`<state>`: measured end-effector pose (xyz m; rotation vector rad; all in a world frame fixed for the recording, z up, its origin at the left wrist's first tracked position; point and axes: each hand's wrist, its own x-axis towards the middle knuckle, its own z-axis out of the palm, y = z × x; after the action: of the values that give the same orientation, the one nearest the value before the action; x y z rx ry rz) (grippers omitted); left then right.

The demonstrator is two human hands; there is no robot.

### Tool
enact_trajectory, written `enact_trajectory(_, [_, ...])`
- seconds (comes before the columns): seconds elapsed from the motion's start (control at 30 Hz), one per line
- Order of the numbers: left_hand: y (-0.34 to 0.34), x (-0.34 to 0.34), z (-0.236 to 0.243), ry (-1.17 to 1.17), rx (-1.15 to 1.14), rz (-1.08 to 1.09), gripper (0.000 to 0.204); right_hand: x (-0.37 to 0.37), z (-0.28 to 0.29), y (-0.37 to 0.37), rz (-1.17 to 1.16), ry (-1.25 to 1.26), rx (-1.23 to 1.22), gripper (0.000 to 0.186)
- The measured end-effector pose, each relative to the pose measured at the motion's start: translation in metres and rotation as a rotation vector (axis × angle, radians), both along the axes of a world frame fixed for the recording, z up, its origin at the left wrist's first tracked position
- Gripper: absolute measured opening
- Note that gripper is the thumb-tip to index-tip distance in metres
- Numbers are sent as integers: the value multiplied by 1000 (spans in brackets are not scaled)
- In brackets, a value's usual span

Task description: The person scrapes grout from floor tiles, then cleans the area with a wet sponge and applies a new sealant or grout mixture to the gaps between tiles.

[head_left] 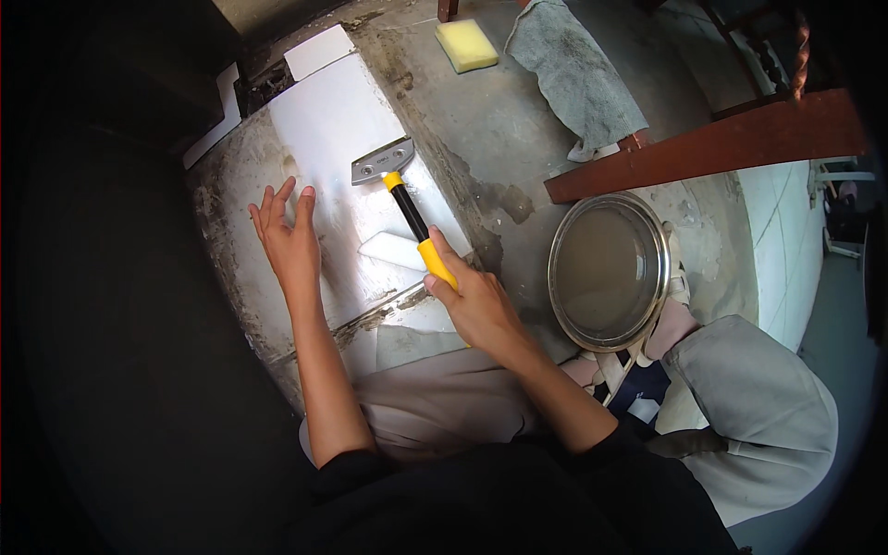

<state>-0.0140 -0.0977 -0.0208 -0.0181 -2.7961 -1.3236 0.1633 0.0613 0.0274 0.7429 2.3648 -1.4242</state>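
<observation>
My right hand (pixel 472 301) grips the yellow-and-black handle of a scraper (pixel 402 203), whose metal blade is over the white, dirt-stained tiles (pixel 324 111), near their right edge. My left hand (pixel 287 236) is open over the left part of the tiles, fingers apart and slightly bent, holding nothing; whether it touches the surface I cannot tell. A white flat piece (pixel 388 250) lies beside the scraper handle, partly hidden behind it. Grime runs along the tile edges and the joint between them.
A steel basin (pixel 606 273) of cloudy water stands at the right, beside my foot (pixel 671 328). Behind are a yellow sponge (pixel 467 44), a grey cloth (pixel 573 79) and a low wooden beam (pixel 703 139) of some furniture. A dark wall (pixel 157 74) is at the left.
</observation>
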Motion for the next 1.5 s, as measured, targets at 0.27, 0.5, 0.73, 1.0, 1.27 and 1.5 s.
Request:
enact_trajectory(0.27, [-1, 0, -2, -12, 1, 1, 41, 10, 2, 2, -6, 2, -12, 59])
enact_trajectory(0.5, [-2, 0, 2, -24, 1, 8, 42, 16, 3, 2, -27, 49, -55, 59])
enact_trajectory(0.73, [-3, 3, -3, -13, -18, -8, 42, 9, 7, 7, -27, -88, -107, 60])
enact_trajectory(1.0, [-3, 4, -6, -13, -31, -7, 42, 5, 0, 11, -8, -61, -54, 61])
enact_trajectory(1.27, [-3, 0, -6, 12, -13, -21, 43, -1, 6, 13, -22, -75, -81, 60])
enact_trajectory(1.5, [2, -1, -1, -6, -21, -5, 43, 2, -2, 12, -8, -22, -35, 60])
